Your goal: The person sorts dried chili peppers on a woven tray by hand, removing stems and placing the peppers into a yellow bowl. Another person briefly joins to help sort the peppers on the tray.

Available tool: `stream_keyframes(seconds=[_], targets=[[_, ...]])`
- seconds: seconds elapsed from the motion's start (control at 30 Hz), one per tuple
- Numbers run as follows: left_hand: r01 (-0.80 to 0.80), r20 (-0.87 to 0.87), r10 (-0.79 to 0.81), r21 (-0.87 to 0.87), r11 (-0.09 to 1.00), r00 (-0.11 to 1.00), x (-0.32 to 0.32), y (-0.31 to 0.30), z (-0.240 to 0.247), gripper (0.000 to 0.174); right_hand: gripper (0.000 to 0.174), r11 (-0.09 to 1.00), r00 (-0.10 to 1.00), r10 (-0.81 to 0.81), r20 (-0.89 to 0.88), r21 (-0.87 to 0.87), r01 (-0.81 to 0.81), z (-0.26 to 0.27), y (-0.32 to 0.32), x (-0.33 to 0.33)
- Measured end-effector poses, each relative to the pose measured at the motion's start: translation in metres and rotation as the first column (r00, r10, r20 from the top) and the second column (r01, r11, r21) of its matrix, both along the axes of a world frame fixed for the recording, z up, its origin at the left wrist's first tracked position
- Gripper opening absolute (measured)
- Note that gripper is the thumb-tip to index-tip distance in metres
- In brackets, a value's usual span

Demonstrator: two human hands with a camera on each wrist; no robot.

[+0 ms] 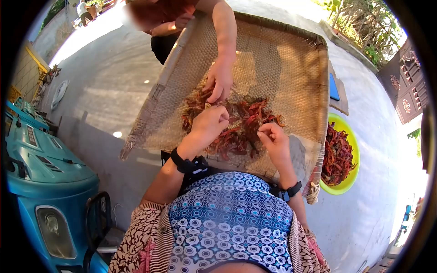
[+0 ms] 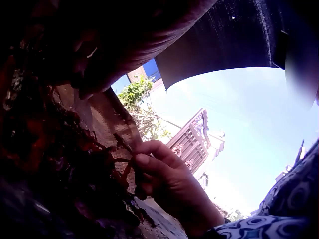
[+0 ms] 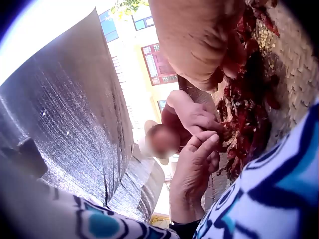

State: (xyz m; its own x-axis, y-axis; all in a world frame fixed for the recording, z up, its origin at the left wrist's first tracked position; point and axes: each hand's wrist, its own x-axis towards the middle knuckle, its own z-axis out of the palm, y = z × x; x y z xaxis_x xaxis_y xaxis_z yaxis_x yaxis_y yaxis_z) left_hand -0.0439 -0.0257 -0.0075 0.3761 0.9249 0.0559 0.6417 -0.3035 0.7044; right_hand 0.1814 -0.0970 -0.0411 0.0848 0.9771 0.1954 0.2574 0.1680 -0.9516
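Observation:
Dried red chilies (image 1: 232,136) lie in a loose heap on a woven mat (image 1: 291,77). My right hand (image 1: 275,140) is at the heap's right edge. In the left wrist view, the right hand (image 2: 167,181) pinches a dried chili (image 2: 127,169) between thumb and fingertips. My left hand (image 1: 208,125) is over the left part of the heap with bent fingers; I cannot tell whether it holds a chili. In the right wrist view, the left hand's fingertips (image 3: 213,139) are at the chilies (image 3: 244,119), close to another person's hand (image 3: 197,118).
Another person's hand (image 1: 221,79) reaches into the heap from the far side. A yellow-green basin (image 1: 354,150) of red chilies stands right of the mat. A blue-green vehicle (image 1: 50,182) is at the left, and a brown gate (image 1: 404,82) at the far right.

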Motion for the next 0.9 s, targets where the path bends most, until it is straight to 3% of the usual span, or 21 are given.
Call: stream_keyframes(seconds=[0.07,0.17,0.2,0.33,0.43,0.53,0.6,0.7,0.77,0.8,0.9], targets=[[0.064,0.017,-0.064,0.014,0.998,0.998,0.001,-0.002,-0.002,0.019,0.008,0.998,0.979,0.020,-0.202,-0.046,-0.030,0.010,-0.003,0.002],[0.256,0.117,-0.244,-0.101,0.961,0.963,0.013,-0.014,0.007,0.028,0.010,0.994,0.901,0.045,-0.432,-0.070,-0.083,0.013,-0.003,0.005],[0.343,0.222,-0.298,-0.205,0.917,0.929,0.018,-0.017,0.009,0.035,0.011,0.992,0.892,0.048,-0.450,-0.081,-0.094,0.015,-0.004,0.004],[0.379,0.262,-0.328,-0.172,0.909,0.907,0.030,-0.024,0.009,0.029,0.010,0.969,0.744,0.105,-0.660,-0.100,-0.225,0.009,-0.006,0.001],[0.270,0.365,-0.166,-0.256,0.928,0.916,0.029,-0.020,-0.002,0.024,0.010,0.960,0.720,0.115,-0.685,-0.109,-0.257,0.008,-0.008,0.002],[0.147,0.197,-0.114,-0.165,0.975,0.974,0.024,-0.017,-0.004,0.017,0.009,0.981,0.710,0.043,-0.703,-0.105,-0.163,0.007,-0.014,0.012],[0.260,0.129,-0.244,-0.136,0.956,0.961,0.023,-0.015,-0.004,0.016,0.009,0.995,0.680,-0.035,-0.732,-0.088,-0.043,0.007,-0.018,0.028],[0.396,0.026,-0.395,-0.053,0.917,0.918,0.028,-0.017,-0.011,0.015,0.014,0.976,0.462,-0.149,-0.874,-0.054,0.213,0.010,-0.029,0.064],[0.440,-0.071,-0.438,0.019,0.898,0.896,0.034,-0.016,-0.023,0.015,0.021,0.967,0.216,0.100,-0.971,0.147,0.210,-0.003,-0.033,0.101],[0.448,-0.133,-0.438,0.057,0.892,0.889,0.038,-0.014,-0.029,0.016,0.029,0.961,0.036,0.222,-0.974,0.225,0.160,0.002,-0.037,0.110],[0.465,-0.265,-0.434,0.063,0.883,0.861,0.046,-0.010,-0.035,0.015,0.034,0.975,0.217,0.076,-0.973,0.118,0.189,-0.002,-0.039,0.108]])
